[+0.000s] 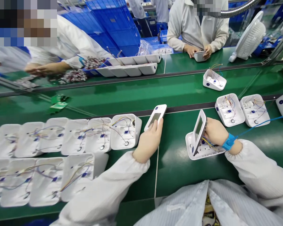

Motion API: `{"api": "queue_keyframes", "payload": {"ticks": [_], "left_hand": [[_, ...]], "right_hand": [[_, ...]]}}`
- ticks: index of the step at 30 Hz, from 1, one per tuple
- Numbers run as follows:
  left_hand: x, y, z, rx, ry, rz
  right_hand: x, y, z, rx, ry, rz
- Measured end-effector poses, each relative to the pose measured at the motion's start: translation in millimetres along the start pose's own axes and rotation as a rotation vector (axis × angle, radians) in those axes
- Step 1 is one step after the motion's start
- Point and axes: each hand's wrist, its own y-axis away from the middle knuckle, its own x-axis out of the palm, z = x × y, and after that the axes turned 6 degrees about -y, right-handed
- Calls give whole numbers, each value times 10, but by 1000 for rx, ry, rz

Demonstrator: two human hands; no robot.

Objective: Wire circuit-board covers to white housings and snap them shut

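Note:
My left hand [149, 139] grips the lower end of a white front panel with a grey display window [157, 115], near the dark rail. My thumb is hidden there. On the right, my right hand [215, 131] holds a second white panel [200, 127] by its back side. This panel stands steeply tilted over an open white plastic housing [190, 147] on the green bench. Yellow and other wires show between panel and housing. A blue wrist strap [229, 142] with a blue cord circles my right wrist; my right fingertips are partly hidden behind the panel.
Rows of open white housings [126, 133] with wires stand at left. More housings [230, 110] sit at right, one [214, 80] on the green belt [136, 97]. Green circuit boards [58, 103] lie on it at left. Two co-workers work opposite, near a white fan [250, 39].

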Motion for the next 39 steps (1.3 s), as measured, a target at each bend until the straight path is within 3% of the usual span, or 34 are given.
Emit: {"api": "queue_keyframes", "payload": {"ticks": [4, 8, 11, 13, 18, 21, 24, 27, 33, 35, 39], "left_hand": [[31, 85, -203, 124, 397, -51], [-131, -9, -713, 333, 915, 106], [-181, -23, -1063, 342, 1089, 140], [-145, -6, -1180, 327, 1195, 109], [16, 44, -1201, 367, 1378, 53], [53, 49, -1193, 372, 1425, 57], [51, 42, -1203, 373, 1453, 61], [40, 39, -1209, 386, 1474, 48], [44, 44, -1200, 374, 1435, 26], [48, 44, -1198, 380, 1439, 24], [55, 43, -1198, 383, 1446, 6]], "right_hand": [[-31, 6, 17, 26, 24, 2], [-18, 4, 70, 29, 70, 59], [32, 23, 99, 24, 44, 41], [45, 66, 98, 34, -5, 9], [-103, 270, 96, 75, -288, -46], [-223, 365, 156, 9, -516, 72], [-266, 380, 217, -7, -581, 207], [-247, 339, 210, 129, -665, 220], [-191, 268, 119, 414, -1186, 243], [-193, 254, 133, 457, -1181, 258], [-208, 235, 217, 400, -781, 180]]}}
